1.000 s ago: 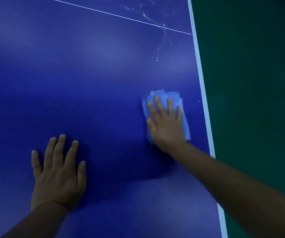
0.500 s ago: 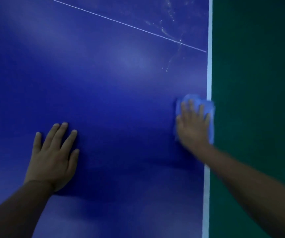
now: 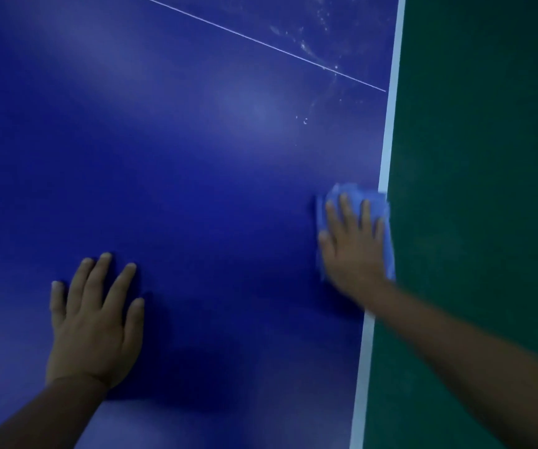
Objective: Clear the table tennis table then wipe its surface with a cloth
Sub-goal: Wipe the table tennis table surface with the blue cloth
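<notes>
Risk: right hand (image 3: 353, 246), fingers spread flat, presses the light blue folded cloth (image 3: 387, 254) overhanging the blue table's white right edge line (image 3: 387, 150) and may slide off, missing far whitish smears (image 3: 309, 47); left hand (image 3: 94, 322) braces, spread flat.

The right hand (image 3: 353, 247) presses flat, fingers straight, on a light blue cloth (image 3: 387, 228) at the white edge line (image 3: 386, 150) of the blue desk (image 3: 180, 157). The left hand (image 3: 94, 322) rests flat on the desk, well apart. White smears (image 3: 309, 48) lie near the thin centre line (image 3: 261, 43). Green floor (image 3: 488, 157) lies beyond the edge.
</notes>
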The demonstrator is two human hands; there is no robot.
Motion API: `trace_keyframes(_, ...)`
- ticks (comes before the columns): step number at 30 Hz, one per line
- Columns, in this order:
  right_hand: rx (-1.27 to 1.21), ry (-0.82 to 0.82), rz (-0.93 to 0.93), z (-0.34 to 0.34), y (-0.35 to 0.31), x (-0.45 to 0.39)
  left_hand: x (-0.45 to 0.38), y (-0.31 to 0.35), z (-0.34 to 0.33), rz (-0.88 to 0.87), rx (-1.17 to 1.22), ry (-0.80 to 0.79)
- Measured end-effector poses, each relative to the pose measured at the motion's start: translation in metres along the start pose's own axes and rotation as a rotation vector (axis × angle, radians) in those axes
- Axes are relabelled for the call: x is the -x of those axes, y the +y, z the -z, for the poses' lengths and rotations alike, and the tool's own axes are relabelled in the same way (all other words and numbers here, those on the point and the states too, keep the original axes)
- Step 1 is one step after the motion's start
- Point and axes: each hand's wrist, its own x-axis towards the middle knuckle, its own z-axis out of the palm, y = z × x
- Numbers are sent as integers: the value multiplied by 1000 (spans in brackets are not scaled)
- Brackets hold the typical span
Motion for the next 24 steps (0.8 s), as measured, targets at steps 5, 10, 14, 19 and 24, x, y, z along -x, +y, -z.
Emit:
trace_keyframes(5,46,-54,298,-6,-14,78,-1,0,2,2,17,-27)
trace_keyframes(10,-31,-56,-177,1,-29,-5,1,-1,2,-5,18,-50)
trace_keyframes(14,-23,-52,-150,-7,-90,27,2,-1,5,-8,22,-58)
trace_keyframes(19,-88,20,43,-29,-167,176,5,-3,6,-35,69,-48)
trace_keyframes(24,-90,24,199,-42,-151,296,7,-3,5,-42,66,-40)
